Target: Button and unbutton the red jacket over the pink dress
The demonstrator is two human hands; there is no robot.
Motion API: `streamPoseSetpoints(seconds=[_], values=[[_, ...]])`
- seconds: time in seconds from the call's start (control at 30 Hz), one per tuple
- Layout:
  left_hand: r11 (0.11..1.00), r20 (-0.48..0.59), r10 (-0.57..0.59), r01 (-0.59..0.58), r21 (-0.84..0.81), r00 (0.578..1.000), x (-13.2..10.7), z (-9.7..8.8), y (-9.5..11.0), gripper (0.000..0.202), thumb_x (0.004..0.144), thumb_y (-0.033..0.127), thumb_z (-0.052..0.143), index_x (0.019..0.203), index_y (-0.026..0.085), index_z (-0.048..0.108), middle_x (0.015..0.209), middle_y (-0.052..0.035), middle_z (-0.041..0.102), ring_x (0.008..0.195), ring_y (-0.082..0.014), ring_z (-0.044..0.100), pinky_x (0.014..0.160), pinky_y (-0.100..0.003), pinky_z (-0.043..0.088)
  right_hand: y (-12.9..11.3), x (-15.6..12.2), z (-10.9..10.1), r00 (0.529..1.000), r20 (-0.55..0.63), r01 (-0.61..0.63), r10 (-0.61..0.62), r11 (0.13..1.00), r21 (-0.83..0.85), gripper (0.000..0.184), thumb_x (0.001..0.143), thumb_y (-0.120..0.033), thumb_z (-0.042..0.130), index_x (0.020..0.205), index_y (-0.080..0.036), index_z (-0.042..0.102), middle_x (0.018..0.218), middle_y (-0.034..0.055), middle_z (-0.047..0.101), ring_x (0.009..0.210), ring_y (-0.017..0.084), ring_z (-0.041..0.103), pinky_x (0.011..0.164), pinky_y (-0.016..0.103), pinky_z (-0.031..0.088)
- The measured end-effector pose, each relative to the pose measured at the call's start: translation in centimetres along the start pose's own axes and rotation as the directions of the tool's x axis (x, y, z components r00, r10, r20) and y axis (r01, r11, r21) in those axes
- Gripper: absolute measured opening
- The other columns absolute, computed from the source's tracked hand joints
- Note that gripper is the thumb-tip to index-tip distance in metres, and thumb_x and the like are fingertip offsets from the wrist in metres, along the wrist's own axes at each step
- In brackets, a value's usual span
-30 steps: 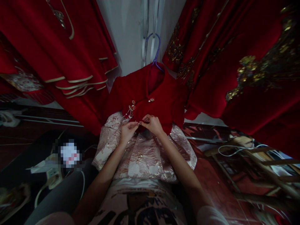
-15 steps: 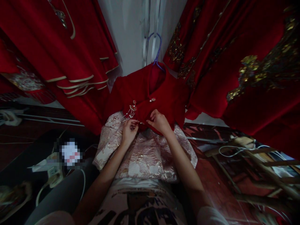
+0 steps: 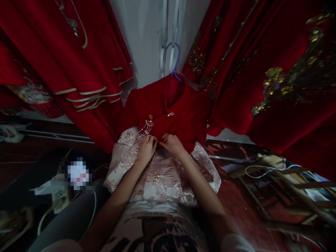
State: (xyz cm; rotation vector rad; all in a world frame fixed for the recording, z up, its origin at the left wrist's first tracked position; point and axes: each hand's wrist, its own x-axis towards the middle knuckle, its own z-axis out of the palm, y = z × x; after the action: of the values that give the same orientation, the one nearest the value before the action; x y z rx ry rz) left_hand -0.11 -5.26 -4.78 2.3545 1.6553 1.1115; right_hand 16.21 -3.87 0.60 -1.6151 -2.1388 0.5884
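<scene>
A red jacket (image 3: 157, 98) with a V-shaped neck hangs on a purple hanger (image 3: 177, 57), over a pale brocade skirt (image 3: 165, 175). My left hand (image 3: 147, 148) is closed at the jacket's lower front, its fingertips pinching where a small beaded fastener sits, now mostly hidden. Close by on the right, my right hand (image 3: 172, 144) has bent fingers pinched on the red cloth; the exact grip is partly hidden. Above my left hand is a beaded brooch (image 3: 149, 123) with dangling strands. A second beaded fastener (image 3: 170, 114) lies below the neckline.
Red garments with pale piping (image 3: 91, 70) hang at left, and red garments with gold sequins (image 3: 273, 80) at right. A power strip (image 3: 59, 197) with cables lies lower left. On the right stands a wooden rack (image 3: 278, 189) with a white cable.
My right hand has come down and left to the cloth beside my left hand. My left fingers have closed over the small beaded fastener, which was visible before. The view has tilted slightly.
</scene>
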Motion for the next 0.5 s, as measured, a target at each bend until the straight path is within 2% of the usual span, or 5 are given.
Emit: streamPoseSetpoints(seconds=[0.17, 0.33, 0.5], values=[[0.994, 0.013, -0.009, 0.010, -0.107, 1.000, -0.2, 0.1, -0.5, 0.008, 0.086, 0.014, 0.054, 0.091, 0.020, 0.057, 0.089, -0.0046, 0.060, 0.090, -0.0205, 0.058, 0.083, -0.035, 0.049, 0.6, 0.5, 1.1, 0.999, -0.046, 0.019, -0.018, 1.000, 0.015, 0.021, 0.075, -0.028, 0.071, 0.092, -0.018, 0.063, 0.090, 0.0046, 0.071, 0.078, 0.015, 0.065, 0.064, 0.021, 0.046], [0.974, 0.006, -0.051, 0.051, -0.223, 0.999, -0.3, 0.6, -1.1, 0.008, 0.087, 0.018, 0.055, 0.092, 0.019, 0.060, 0.088, -0.0041, 0.065, 0.084, -0.0183, 0.064, 0.079, -0.033, 0.052, 0.8, 0.6, 1.5, 0.989, -0.094, 0.113, -0.111, 0.994, 0.013, 0.022, 0.072, -0.016, 0.066, 0.092, -0.020, 0.061, 0.090, 0.0023, 0.069, 0.079, 0.014, 0.064, 0.068, 0.022, 0.046], [0.893, 0.040, -0.162, 0.164, -0.419, 0.986, -0.6, 0.8, -1.3, 0.012, 0.085, 0.026, 0.061, 0.093, 0.018, 0.063, 0.088, -0.0039, 0.070, 0.077, -0.0157, 0.068, 0.075, -0.031, 0.055, 1.4, 0.9, 1.5, 0.992, -0.072, 0.111, -0.102, 0.985, 0.129, 0.014, 0.075, -0.019, 0.064, 0.089, -0.019, 0.064, 0.082, 0.0016, 0.069, 0.075, 0.012, 0.064, 0.068, 0.021, 0.048]])
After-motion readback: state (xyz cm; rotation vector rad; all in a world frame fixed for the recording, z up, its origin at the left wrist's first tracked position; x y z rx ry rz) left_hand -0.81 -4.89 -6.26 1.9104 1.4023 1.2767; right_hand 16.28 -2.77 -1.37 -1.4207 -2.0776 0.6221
